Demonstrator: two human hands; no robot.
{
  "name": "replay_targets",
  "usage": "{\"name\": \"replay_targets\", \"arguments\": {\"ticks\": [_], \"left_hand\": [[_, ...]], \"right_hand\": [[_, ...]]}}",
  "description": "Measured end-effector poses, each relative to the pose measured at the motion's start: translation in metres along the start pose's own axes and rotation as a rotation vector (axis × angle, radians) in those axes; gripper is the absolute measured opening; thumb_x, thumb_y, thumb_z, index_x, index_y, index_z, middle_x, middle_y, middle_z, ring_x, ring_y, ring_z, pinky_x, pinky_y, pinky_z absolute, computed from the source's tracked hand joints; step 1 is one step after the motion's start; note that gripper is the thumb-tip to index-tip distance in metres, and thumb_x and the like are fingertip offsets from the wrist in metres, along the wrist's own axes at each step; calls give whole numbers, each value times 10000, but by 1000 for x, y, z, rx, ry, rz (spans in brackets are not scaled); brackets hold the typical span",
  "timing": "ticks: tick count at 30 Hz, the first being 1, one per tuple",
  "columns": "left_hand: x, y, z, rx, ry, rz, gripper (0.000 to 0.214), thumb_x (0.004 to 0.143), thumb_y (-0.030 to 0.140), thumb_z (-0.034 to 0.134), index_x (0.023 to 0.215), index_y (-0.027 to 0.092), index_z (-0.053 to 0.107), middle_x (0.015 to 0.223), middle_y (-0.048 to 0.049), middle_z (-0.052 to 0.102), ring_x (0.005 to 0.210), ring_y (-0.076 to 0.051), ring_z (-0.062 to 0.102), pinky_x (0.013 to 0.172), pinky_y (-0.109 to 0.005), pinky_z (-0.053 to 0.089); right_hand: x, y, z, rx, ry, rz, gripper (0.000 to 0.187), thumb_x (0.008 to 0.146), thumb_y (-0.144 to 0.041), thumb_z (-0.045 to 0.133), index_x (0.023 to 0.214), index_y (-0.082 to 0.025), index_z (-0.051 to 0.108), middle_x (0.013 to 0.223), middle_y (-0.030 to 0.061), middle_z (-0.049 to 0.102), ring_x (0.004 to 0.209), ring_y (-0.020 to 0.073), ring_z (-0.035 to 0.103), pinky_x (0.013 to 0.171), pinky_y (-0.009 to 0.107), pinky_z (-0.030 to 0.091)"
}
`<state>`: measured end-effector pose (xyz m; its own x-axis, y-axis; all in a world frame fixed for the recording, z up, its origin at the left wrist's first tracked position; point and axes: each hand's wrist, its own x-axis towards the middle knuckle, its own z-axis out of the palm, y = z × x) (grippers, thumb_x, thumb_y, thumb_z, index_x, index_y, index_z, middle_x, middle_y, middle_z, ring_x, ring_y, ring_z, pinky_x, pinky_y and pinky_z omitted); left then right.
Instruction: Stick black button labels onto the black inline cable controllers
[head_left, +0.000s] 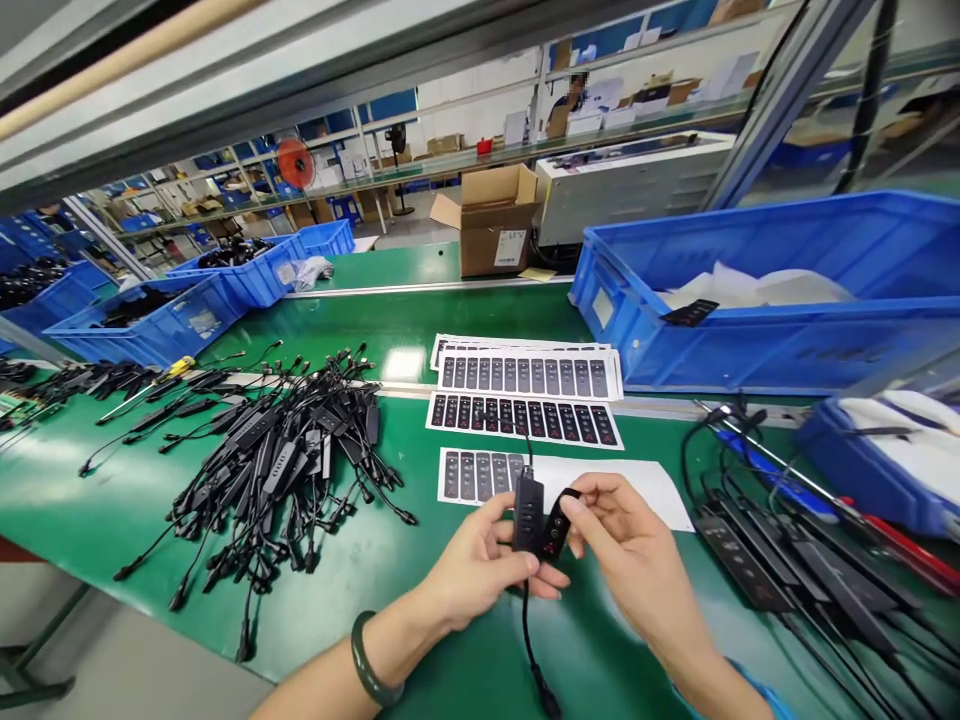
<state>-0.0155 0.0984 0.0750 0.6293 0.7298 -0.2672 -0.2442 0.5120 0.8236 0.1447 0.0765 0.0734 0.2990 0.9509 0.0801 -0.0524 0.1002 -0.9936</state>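
Black controller [527, 515], its cable [529, 640] hanging below, is held upright above the near part of the green bench [375, 600]. The left hand [480, 565] grips it, fingers closed round the body. The right hand [630, 555] pinches a black label [556, 525] between thumb and forefinger at the controller's right edge; contact between the two cannot be confirmed. Label sheets [525, 418] lie flat just beyond the hands. A pile of cabled units [285, 460] lies to the left, and a blue bin [787, 290] stands far right.

Green workbench [112, 500], blue bins [787, 290], shelving [450, 160] beyond, brightly lit.
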Motion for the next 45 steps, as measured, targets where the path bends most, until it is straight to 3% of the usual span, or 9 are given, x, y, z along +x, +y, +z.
{"name": "replay_targets", "arguments": {"ticks": [4, 10, 26, 36, 45], "left_hand": [[-4, -1, 3, -31, -94, -42, 617, 699, 240, 813, 1252, 190, 543, 1010, -104, 667, 810, -212, 725, 746, -339, 566], [-5, -1, 3, -81, -132, -71, 588, 722, 219, 804, 1251, 187, 549, 990, -105, 671, 820, -217, 729, 769, -343, 569], [-7, -3, 2, -56, -139, -88, 590, 766, 252, 772, 1301, 208, 525, 1006, -110, 686, 867, -244, 724, 822, -396, 548], [-7, -3, 2, -59, -158, -72, 564, 780, 256, 760, 1292, 203, 530, 924, -79, 687, 865, -228, 724, 800, -357, 559], [-8, -6, 4, 26, -112, -67, 615, 801, 328, 729, 1347, 194, 478, 950, -107, 687, 870, -248, 719, 797, -386, 555]], "right_hand": [[-3, -7, 4, -33, -18, 28, 280, 780, -449, 715, 859, -211, 591, 651, -36, 524, 435, 98, 514, 389, 218, 477], [-7, -11, 5, -75, -30, 51, 229, 784, -414, 712, 835, -211, 617, 611, -34, 532, 414, 84, 487, 381, 194, 466], [-8, -10, 4, -108, -27, 89, 235, 781, -428, 711, 825, -215, 622, 623, -31, 542, 408, 84, 483, 370, 194, 458], [-9, -11, 5, -116, -24, 91, 252, 777, -437, 711, 835, -208, 623, 622, -37, 527, 404, 80, 496, 367, 189, 461], [-11, -11, 5, -184, -10, 75, 263, 777, -449, 703, 846, -204, 635, 639, -25, 547, 418, 85, 501, 385, 196, 457]]}}
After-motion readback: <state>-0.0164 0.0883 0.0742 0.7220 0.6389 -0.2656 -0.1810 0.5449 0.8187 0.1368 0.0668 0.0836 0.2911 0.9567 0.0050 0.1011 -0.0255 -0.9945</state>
